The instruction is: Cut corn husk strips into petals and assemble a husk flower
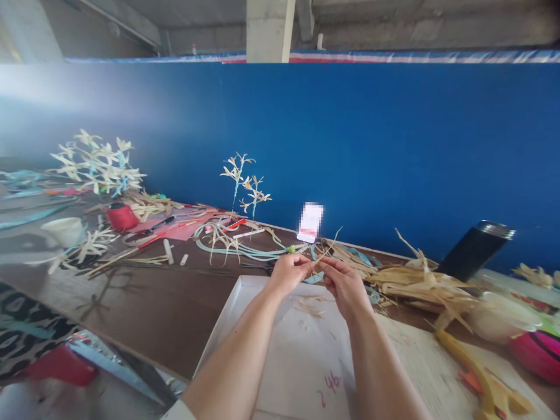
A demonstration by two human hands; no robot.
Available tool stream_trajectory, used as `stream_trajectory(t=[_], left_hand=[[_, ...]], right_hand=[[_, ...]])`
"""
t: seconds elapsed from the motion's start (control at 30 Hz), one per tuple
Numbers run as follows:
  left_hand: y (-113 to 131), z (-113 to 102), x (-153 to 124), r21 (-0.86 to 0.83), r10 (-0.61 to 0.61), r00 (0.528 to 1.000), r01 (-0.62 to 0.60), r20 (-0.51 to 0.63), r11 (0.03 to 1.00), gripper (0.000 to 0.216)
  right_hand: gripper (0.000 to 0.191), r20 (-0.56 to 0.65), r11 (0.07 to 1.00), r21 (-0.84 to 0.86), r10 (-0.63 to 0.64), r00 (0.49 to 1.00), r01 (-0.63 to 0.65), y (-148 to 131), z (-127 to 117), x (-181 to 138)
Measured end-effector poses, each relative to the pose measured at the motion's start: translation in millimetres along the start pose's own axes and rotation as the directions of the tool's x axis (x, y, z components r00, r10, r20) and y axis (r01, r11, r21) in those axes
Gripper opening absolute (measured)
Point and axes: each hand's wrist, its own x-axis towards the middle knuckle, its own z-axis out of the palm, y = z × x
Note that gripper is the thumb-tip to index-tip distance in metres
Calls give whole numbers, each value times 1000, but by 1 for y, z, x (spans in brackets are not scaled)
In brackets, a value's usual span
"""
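My left hand (289, 273) and my right hand (345, 283) meet above the far part of a shallow white box lid (280, 350). Both sets of fingertips are pinched on a thin strip of dried husk (328, 249), whose pointed end sticks up to the right. Small scraps of husk (310, 306) lie in the lid under my hands. Just beyond my fingers stands a lit phone (310, 223), its screen blurred out. Pale blue cords (258, 255) run along the table left of my left hand.
On the right lie dried husks (420, 287), a tilted black thermos (475, 251) and a yellow glue gun (490, 382). Finished husk flowers (98, 160) stand at the left, near a white cup (63, 231) and a red container (121, 217). A blue partition (394, 146) closes off the back.
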Motion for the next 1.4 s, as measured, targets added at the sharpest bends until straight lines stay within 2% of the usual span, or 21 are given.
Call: stream_trajectory(t=[0.47, 0.83, 0.97, 1.17, 1.4], left_hand=[[-9, 2, 3, 96, 103, 993, -108, 57, 990, 38], [-7, 2, 1, 126, 102, 994, -107, 50, 986, 33], [-5, 2, 1, 122, 89, 995, -93, 36, 988, 31], [-3, 1, 0, 85, 87, 996, -89, 26, 992, 25], [-4, 1, 0, 66, 79, 996, -82, 49, 994, 30]], right_hand=[[36, -86, 999, 3, -42, 995, 43, 0, 2, 0], [34, -68, 996, 83, -31, 997, 37, 2, -3, 2], [34, -57, 999, 38, -25, 998, 27, 1, -3, 1], [32, 44, 999, -32, -18, 999, 19, 0, 0, -2], [28, 29, 998, -62, -16, 999, 18, 3, -2, 1]])
